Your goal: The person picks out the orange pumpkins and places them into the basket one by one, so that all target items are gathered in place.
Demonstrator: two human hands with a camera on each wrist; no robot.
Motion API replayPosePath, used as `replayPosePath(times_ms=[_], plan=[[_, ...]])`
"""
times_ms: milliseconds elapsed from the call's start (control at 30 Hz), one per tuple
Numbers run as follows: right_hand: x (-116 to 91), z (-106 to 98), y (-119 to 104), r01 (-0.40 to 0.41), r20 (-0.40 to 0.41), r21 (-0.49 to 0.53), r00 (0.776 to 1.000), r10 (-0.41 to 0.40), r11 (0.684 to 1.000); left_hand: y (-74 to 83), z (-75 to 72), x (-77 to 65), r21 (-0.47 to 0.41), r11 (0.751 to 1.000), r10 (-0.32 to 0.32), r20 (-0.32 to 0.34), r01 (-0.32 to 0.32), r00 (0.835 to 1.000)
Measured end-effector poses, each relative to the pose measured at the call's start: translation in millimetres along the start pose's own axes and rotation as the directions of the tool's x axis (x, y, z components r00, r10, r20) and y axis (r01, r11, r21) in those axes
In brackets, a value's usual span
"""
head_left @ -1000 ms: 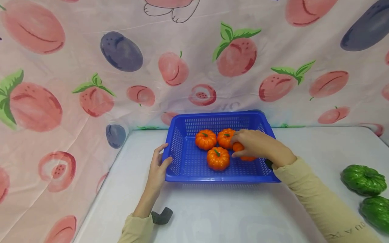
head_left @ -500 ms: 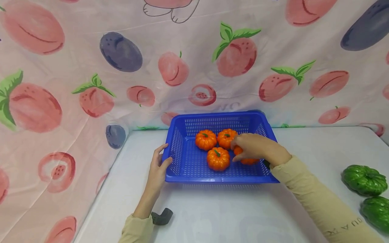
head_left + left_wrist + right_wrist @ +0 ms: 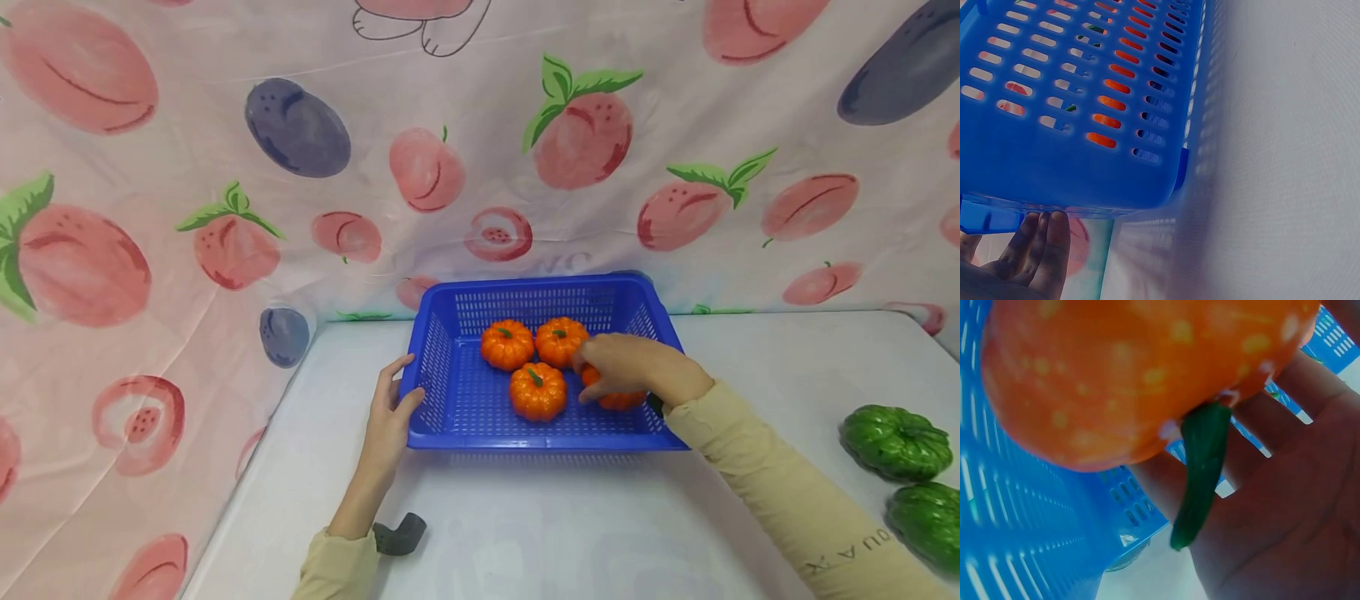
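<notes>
A blue plastic basket (image 3: 547,442) with slotted walls stands on the white table. Its left rim is held by my left hand (image 3: 390,412), thumb over the edge and fingers against the end wall (image 3: 1054,169). Inside the basket's right end, my right hand (image 3: 637,364) grips a small orange pumpkin (image 3: 1141,375), fingers curled round it. That pumpkin's green stem (image 3: 1202,469) points toward the palm in the right wrist view; the hand covers much of it in the head view. Three other orange pumpkins, at back left (image 3: 507,345), back middle (image 3: 561,340) and front (image 3: 538,392), sit to its left.
Two green pumpkin-like vegetables, one (image 3: 896,443) behind the other (image 3: 928,525), lie on the table at far right. A dark grey bent piece (image 3: 401,534) shows beside the left wrist. A fruit-print cloth (image 3: 337,200) hangs behind and at left.
My right hand has shifted slightly to the right and toward the front with the pumpkin, away from the other pumpkins. My left hand and the basket stay in place.
</notes>
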State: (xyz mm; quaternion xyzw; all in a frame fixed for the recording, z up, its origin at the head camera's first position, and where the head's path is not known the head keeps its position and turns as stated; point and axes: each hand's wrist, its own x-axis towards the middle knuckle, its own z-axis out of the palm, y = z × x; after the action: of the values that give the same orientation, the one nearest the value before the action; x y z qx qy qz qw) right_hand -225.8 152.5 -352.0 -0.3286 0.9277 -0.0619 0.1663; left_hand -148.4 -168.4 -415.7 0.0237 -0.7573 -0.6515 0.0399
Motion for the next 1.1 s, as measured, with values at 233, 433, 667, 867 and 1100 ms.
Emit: replayPosePath(times_ms=[233, 433, 667, 867, 1100], plan=[[-0.1, 0.8, 0.0, 0.011, 0.028, 0.003, 1.000, -0.011, 1.000, -1.1, -0.2, 1.0, 0.001, 1.000, 0.005, 0.001, -0.005, 1.000], [0.5, 2.1, 0.0, 0.020, 0.043, -0.007, 0.999, -0.020, 1.000, -1.5, -0.1, 0.5, 0.009, 1.000, -0.004, -0.005, 0.004, 1.000], [1.0, 2.9, 0.5, 0.005, 0.067, 0.008, 0.998, -0.005, 1.000, -1.9, -0.3, 0.1, 0.012, 1.000, -0.009, -0.002, 0.009, 1.000], [-0.9, 2.6, -0.4, -0.017, 0.062, 0.004, 0.998, 0.017, 1.000, -1.6, -0.3, 0.4, 0.008, 1.000, -0.009, -0.001, 0.009, 1.000], [-3.2, 1.5, -1.8, -0.045, 0.054, 0.008, 0.998, 0.044, 0.999, 0.4, -0.1, 0.3, 0.006, 1.000, -0.009, -0.003, 0.009, 1.000]])
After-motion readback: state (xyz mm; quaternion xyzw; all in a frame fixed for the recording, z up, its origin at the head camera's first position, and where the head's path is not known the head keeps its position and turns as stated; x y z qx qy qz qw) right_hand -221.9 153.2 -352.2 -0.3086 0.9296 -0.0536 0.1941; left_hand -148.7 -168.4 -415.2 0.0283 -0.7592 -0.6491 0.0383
